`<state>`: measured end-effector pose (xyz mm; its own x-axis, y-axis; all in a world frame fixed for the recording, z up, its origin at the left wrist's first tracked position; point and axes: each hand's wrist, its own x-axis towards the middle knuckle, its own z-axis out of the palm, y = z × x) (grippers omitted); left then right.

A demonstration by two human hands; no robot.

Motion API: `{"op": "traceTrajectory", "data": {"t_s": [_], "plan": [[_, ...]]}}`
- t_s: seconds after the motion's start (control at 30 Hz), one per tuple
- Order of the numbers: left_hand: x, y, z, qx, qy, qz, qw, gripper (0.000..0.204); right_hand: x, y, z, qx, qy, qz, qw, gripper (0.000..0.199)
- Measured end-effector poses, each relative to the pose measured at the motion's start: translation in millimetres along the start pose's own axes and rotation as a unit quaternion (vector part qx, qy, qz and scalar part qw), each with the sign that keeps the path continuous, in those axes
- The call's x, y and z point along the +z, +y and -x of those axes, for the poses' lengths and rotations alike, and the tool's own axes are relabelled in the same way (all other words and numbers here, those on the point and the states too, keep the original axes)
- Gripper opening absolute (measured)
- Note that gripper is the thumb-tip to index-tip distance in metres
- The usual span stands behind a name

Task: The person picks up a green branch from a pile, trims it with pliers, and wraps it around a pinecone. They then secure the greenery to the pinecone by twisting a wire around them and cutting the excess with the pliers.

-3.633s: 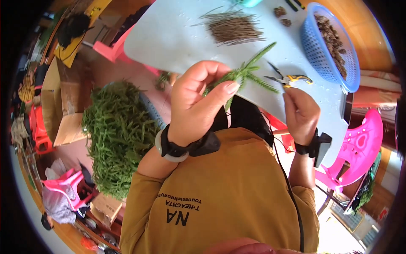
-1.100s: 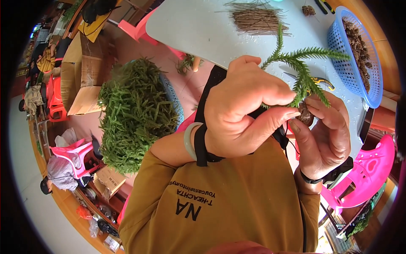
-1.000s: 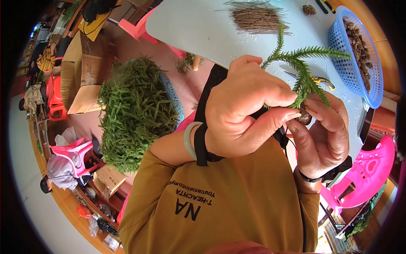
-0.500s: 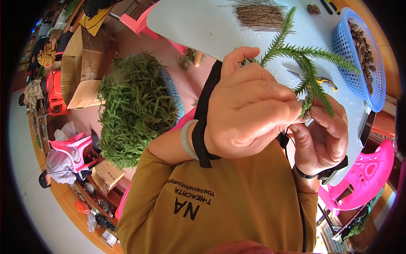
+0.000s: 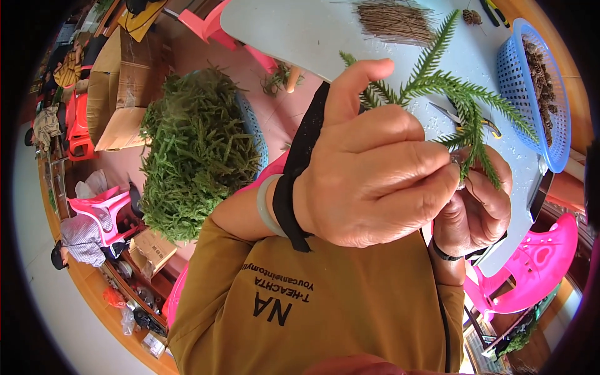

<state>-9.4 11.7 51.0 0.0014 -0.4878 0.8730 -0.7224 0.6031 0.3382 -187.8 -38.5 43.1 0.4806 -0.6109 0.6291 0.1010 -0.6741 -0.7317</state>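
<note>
A green artificial pine sprig (image 5: 472, 97) with several needled branches rises from between my two hands, over the edge of the table. My left hand (image 5: 375, 178), with a pale bangle and a black cuff at the wrist, closes its fingers at the stem's base, the index finger lifted. My right hand (image 5: 478, 212) pinches the same base from the other side, thumb against fingers. A small greyish-brown lump shows between the fingertips, mostly covered, and I cannot make out what it is. Yellow-and-black handled pliers or cutters (image 5: 447, 114) lie behind the sprig, partly hidden.
On the pale table (image 5: 281, 28) lie a bundle of thin brown stems (image 5: 394, 22) and a pine cone (image 5: 472, 17). A blue basket (image 5: 519, 75) holds pine cones. At left, a heap of green sprigs (image 5: 194, 156) fills another basket beside a cardboard box (image 5: 119, 87). Pink stools (image 5: 531, 269) stand around.
My left hand has turned and shifted slightly, its fingers now covering more of the stem's base. The sprig has moved a little right with both hands.
</note>
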Motion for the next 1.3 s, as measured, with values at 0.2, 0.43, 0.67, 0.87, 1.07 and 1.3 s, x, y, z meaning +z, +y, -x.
{"op": "traceTrajectory", "data": {"t_s": [0.2, 0.43, 0.67, 0.87, 1.07, 1.3], "plan": [[3, -4, 4, -0.027, -0.006, 0.052, 0.998, 0.015, 10, 4, 10, 0.010, 0.108, -0.079, 0.991, 0.038], [6, -8, 5, -0.072, -0.018, 0.109, 0.991, 0.015, 1, -9, 2, 0.087, 0.083, -0.018, 0.993, 0.053], [10, -15, 10, -0.084, -0.056, 0.157, 0.982, 0.013, -10, -3, -22, 0.066, -0.084, -0.005, 0.994, 0.050], [10, -13, 11, -0.106, -0.076, 0.148, 0.980, 0.016, -5, -3, -18, 0.085, -0.052, 0.009, 0.995, 0.046], [4, -1, 9, -0.156, -0.084, 0.102, 0.979, 0.020, 0, -3, -15, 0.088, -0.038, -0.004, 0.995, 0.049], [14, 2, 15, -0.188, -0.042, 0.076, 0.978, 0.019, 2, 1, -12, 0.078, -0.040, 0.021, 0.996, 0.055]]}}
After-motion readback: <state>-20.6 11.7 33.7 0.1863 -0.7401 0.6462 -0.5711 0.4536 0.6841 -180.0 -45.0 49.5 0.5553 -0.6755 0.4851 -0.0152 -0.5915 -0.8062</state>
